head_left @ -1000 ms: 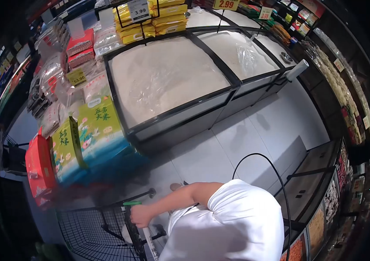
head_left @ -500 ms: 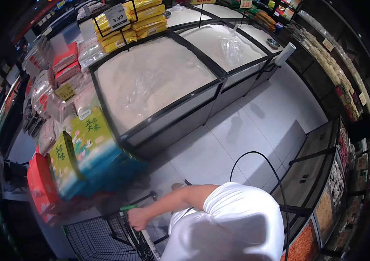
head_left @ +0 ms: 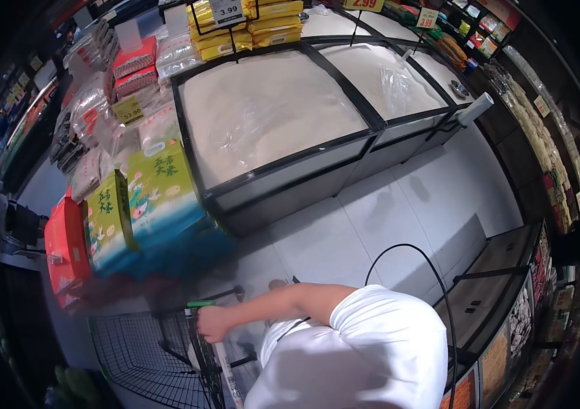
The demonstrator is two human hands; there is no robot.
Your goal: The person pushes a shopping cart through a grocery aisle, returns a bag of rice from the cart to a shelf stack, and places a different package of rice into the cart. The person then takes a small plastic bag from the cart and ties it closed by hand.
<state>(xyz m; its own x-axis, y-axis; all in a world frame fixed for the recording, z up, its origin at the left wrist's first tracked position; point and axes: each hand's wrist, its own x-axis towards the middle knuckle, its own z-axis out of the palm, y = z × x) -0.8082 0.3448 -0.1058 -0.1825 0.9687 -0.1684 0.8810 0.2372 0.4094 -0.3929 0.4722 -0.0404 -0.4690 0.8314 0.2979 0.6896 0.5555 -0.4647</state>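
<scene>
My right hand (head_left: 213, 324) is closed round the handle (head_left: 225, 371) of a shopping cart, near its green end piece (head_left: 201, 303). The bare forearm reaches leftward from a white short sleeve (head_left: 388, 320). Dark wire mesh forms the cart basket (head_left: 140, 351), at the lower left; I make out no goods in the part that shows. Beyond the basket stand green-and-blue rice bags (head_left: 160, 198), with a red bag (head_left: 65, 245) beside them. My left hand is out of sight.
Black-framed bins of white grain (head_left: 269, 109) line the far side, with clear plastic over part of them. Yellow packs (head_left: 276, 24) are stacked behind. Low bins (head_left: 494, 347) border the right, and a black cable (head_left: 433, 269) loops by my shoulder. Pale floor tiles (head_left: 317, 232) lie between.
The bins and bags have shifted up and to the right in view, and more of the cart basket shows. My right hand keeps its hold on the handle.
</scene>
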